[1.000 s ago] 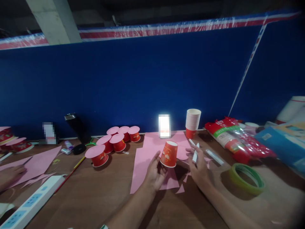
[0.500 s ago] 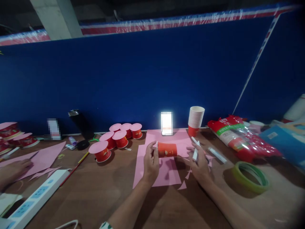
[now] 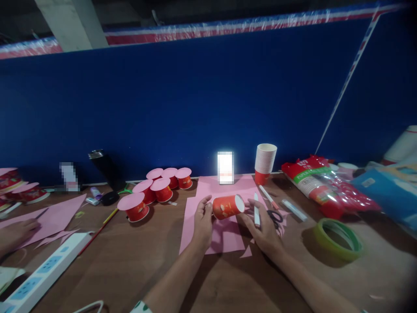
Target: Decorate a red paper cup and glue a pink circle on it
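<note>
Since a moment ago my right hand (image 3: 262,226) has slid closer to the red cup (image 3: 226,207). Above the tabletop (image 3: 130,261) and pink paper (image 3: 224,239), my left hand (image 3: 202,216) grips that cup sideways, mouth pointing right. My right hand pinches a white marker (image 3: 256,211).

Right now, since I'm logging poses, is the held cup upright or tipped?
Tipped: the cup lies sideways in the left hand, its white end pointing right.

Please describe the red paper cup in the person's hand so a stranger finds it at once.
On the brown wooden table, find the pink paper sheet in the middle. Over it the left hand holds a red paper cup. It alone is tipped sideways; other red cups stand.
</note>
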### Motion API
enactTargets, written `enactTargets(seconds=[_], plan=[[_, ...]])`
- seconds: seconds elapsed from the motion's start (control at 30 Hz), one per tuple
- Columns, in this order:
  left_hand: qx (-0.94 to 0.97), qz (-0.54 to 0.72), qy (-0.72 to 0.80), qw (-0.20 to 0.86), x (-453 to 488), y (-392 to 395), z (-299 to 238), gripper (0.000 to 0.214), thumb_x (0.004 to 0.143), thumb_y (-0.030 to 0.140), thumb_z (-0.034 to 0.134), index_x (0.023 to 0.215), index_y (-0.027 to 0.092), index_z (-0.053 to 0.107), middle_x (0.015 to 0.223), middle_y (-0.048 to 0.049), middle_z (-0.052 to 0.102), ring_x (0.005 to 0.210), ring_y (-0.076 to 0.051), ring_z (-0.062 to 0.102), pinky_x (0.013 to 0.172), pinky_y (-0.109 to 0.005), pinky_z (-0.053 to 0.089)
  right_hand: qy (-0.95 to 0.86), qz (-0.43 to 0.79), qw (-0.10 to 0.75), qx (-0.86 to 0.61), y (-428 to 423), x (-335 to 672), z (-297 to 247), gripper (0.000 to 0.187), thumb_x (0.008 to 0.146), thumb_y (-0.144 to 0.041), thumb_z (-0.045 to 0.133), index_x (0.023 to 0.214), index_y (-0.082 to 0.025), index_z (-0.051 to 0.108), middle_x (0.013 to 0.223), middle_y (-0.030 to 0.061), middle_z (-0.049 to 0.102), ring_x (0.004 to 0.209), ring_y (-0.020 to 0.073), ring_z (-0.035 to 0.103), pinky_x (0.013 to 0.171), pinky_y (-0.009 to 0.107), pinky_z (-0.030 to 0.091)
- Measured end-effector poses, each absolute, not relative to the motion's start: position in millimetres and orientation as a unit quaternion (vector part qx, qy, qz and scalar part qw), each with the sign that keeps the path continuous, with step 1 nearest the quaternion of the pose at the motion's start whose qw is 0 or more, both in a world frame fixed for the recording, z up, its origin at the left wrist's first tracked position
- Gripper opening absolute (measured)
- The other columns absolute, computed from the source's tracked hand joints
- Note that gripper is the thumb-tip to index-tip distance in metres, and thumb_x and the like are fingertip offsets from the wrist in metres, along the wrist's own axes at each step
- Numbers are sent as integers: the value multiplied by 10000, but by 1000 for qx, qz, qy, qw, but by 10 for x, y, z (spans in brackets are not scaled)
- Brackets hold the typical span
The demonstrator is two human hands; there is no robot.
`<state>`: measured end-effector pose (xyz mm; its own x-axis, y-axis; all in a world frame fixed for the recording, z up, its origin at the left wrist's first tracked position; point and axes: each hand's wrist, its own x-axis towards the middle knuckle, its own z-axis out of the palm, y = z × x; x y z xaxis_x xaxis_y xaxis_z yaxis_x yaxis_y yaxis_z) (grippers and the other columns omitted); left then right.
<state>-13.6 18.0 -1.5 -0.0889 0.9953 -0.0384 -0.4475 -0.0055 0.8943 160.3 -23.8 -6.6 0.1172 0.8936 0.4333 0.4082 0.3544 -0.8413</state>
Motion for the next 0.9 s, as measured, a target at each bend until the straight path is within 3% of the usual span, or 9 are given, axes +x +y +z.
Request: enactTargets(seconds=[0.17, 0.3, 0.4, 0.53, 0.63, 0.8, 0.9], plan=[[328, 579, 400, 630, -61, 131, -71, 534, 735, 437, 672, 1173, 190, 491, 850, -18, 641, 639, -115, 603, 598, -246, 486, -637, 167, 522, -542, -228, 1621, -55, 398, 855, -372, 552, 1201, -189, 483, 1117, 115, 649, 981, 252, 649, 810, 369, 549], [393, 543, 422, 610, -34, 125, -127, 422, 777, 458, 611, 1089, 183, 543, 830, -40, 659, 633, -150, 612, 600, -293, 498, -640, 130, 532, -540, -220, 1645, -51, 370, 866, -368, 532, 1183, -184, 488, 1133, 120, 633, 1015, 250, 627, 850, 374, 530], [435, 536, 421, 588, -59, 114, -112, 304, 771, 406, 632, 983, 188, 627, 841, -57, 668, 682, -182, 611, 634, -312, 489, -630, 124, 538, -545, -212, 1658, -62, 368, 870, -371, 531, 1186, -188, 491, 1127, 118, 631, 913, 229, 649, 802, 361, 543], [571, 532, 434, 449, -124, 79, -48, 98, 775, 318, 648, 760, 232, 695, 744, -42, 623, 769, -203, 550, 777, -311, 436, -622, 143, 541, -547, -210, 1652, -60, 370, 862, -354, 545, 1192, -196, 493, 1097, 106, 646, 843, 215, 660, 779, 362, 553], [629, 523, 448, 361, -157, 72, -17, 211, 801, 328, 620, 610, 243, 648, 629, -29, 527, 700, -207, 486, 806, -332, 405, -640, 168, 535, -526, -212, 1635, -55, 324, 872, -324, 528, 1172, -205, 499, 1095, 100, 651, 918, 219, 661, 816, 364, 551], [636, 531, 435, 353, -180, 85, -29, 158, 815, 333, 598, 888, 239, 702, 881, -78, 631, 864, -245, 532, 865, -364, 402, -663, 165, 517, -516, -201, 1625, -86, 279, 887, -305, 505, 1147, -202, 505, 1049, 101, 671, 912, 212, 671, 817, 363, 552], [654, 535, 384, 373, -199, 65, -58, 394, 736, 319, 698, 1117, 225, 657, 1117, -113, 624, 1028, -281, 537, 958, -399, 379, -662, 144, 519, -522, -185, 1627, -107, 265, 886, -289, 490, 1133, -200, 522, 1026, 96, 682, 908, 215, 668, 826, 372, 548]])
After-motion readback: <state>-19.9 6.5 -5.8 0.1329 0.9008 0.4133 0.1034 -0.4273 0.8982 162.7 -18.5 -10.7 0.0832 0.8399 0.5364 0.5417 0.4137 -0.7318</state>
